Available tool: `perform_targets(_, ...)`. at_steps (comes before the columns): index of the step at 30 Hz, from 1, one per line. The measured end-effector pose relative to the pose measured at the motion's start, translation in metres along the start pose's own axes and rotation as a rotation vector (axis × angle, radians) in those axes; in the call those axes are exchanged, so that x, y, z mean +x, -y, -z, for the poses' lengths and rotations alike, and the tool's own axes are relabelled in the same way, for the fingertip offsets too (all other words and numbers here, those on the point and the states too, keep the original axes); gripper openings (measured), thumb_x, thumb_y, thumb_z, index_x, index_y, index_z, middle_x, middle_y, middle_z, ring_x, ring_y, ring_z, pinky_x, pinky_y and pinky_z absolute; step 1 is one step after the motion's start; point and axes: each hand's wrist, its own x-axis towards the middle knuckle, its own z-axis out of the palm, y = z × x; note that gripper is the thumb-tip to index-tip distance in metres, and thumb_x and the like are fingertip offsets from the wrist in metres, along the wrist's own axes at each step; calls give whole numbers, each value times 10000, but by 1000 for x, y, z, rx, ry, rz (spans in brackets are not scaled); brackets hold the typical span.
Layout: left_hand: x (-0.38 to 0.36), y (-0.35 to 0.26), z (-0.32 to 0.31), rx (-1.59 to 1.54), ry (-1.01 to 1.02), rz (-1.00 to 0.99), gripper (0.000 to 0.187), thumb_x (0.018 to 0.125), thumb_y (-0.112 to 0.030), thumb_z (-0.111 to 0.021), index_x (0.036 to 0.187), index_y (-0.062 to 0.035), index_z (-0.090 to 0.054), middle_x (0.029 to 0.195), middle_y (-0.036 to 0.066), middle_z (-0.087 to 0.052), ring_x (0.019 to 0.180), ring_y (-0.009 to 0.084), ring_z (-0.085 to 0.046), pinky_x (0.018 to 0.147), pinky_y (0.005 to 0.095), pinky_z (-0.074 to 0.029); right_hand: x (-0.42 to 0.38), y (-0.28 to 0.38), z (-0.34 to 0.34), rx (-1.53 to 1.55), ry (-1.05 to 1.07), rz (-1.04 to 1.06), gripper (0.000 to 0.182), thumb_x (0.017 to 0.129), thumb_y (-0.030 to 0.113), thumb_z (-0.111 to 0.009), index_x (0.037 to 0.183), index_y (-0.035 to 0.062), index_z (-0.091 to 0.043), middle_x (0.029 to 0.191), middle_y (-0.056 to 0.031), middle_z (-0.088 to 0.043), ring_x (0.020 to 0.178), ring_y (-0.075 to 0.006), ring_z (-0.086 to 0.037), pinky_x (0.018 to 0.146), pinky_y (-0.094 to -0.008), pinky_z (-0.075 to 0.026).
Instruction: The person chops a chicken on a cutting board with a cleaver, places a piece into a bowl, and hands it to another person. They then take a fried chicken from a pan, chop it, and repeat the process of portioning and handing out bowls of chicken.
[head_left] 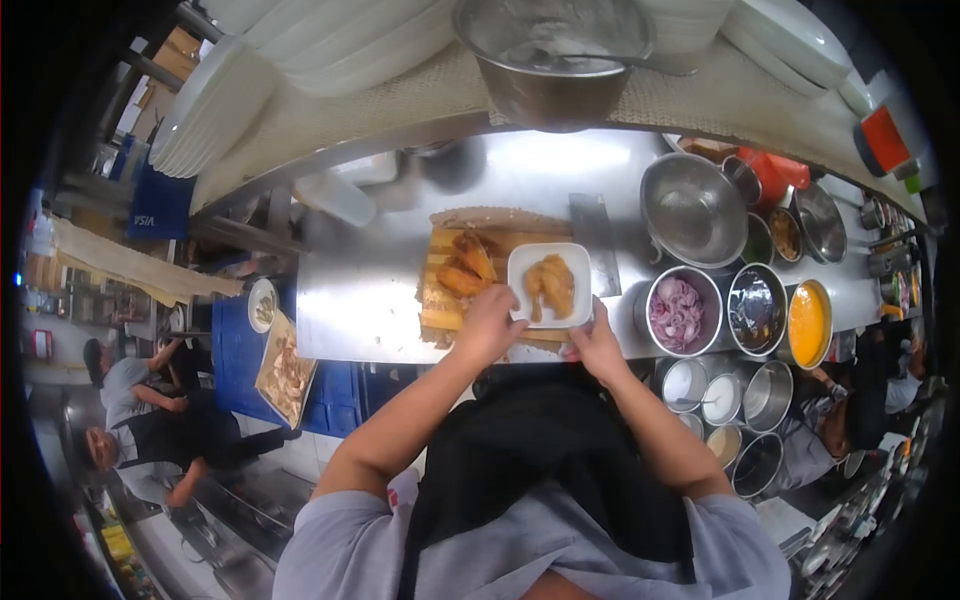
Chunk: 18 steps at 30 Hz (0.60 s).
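A white square dish (518, 262) sits over the right part of a wooden cutting board (440, 318), with pieces of cooked chicken (550, 285) in it. My left hand (488, 326) has its fingers closed at the dish's lower left edge. At the lower right corner, my right hand (597, 346) grips the rim, thumb along the side. More browned chicken pieces (464, 268) lie on the board just beyond my left hand. Beside the board on the right is a flat, dark grey blade (594, 240), probably a cleaver.
To the right stand metal containers of sliced red onion (684, 312), dark liquid (757, 312) and orange sauce (808, 322), plus a steel bowl (694, 210). A shelf overhead carries a metal pot (553, 85) and stacked white plates (215, 105). Other people work at both sides.
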Motion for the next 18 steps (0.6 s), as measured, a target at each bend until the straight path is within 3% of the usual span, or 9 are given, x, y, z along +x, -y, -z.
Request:
perform_targets(3,-31,6,28,52,-182,-37,251,766,-61,-795,946,-31,-623,999,152,-628,992,342,-616,890,412,-504,11,-5,-6,288,-17,-79,668,1003,49,-472,1561,109,-108,1064,-180,-591,666,-188,-668,601,-313,-597)
perform_targets(6,-64,-6,69,-30,-258,120,194,790,-28,-749,943,-42,-632,978,127,-616,889,321,-619,763,373,-519,21,-1,-10,339,3,-48,562,1003,14,-397,1515,98,-181,1101,-188,-594,668,-195,-670,585,-307,-593)
perform_targets(8,-101,-3,84,-8,-208,331,200,791,-40,-745,959,-46,-636,1001,127,-622,898,316,-629,789,379,-522,28,-5,-11,290,-54,-1,502,979,-16,-347,1467,79,-278,1121,-193,-591,662,-199,-667,552,-294,-582)
perform_targets(11,-185,32,81,12,-283,458,213,791,-56,-744,974,-42,-636,1014,141,-625,915,317,-633,806,388,-521,39,-14,11,245,-122,38,484,949,-15,-385,1430,37,-369,1175,-169,-595,885,-241,-689,574,-324,-611)
perform_targets(12,-215,37,84,-55,-309,612,219,804,-67,-735,998,-41,-636,1017,149,-624,929,320,-635,815,396,-522,26,5,11,267,-130,127,490,934,-27,-404,1420,28,-394,1215,-178,-589,899,-250,-691,568,-313,-602)
perform_targets(13,-259,53,80,0,-291,762,227,822,-90,-721,1026,-36,-638,1017,158,-631,934,316,-636,825,406,-522,15,22,23,145,10,155,583,946,32,-455,1503,19,-282,1270,-198,-578,979,-291,-684,637,-335,-599)
perform_targets(15,-374,101,55,29,-263,1087,311,818,-206,-731,1066,-34,-655,1084,192,-662,1005,357,-646,882,437,-519,10,36,19,115,-153,162,648,888,22,-461,1513,30,-287,1316,-197,-543,1029,-300,-672,657,-323,-590)
perform_targets(17,-504,148,7,24,-135,1454,428,796,-317,-735,1101,-23,-675,1175,222,-668,1101,391,-633,956,453,-503,4,79,12,-169,107,190,652,847,-13,-425,1488,37,-315,1329,-183,-529,1106,-292,-641,668,-324,-590)
perform_targets(18,-538,143,3,11,99,1632,462,794,-339,-730,1117,-10,-692,1188,228,-667,1110,388,-630,976,446,-496,10,86,-12,-204,150,232,652,847,-13,-425,1488,37,-315,1329,-183,-529,1106,-292,-641,668,-324,-590)
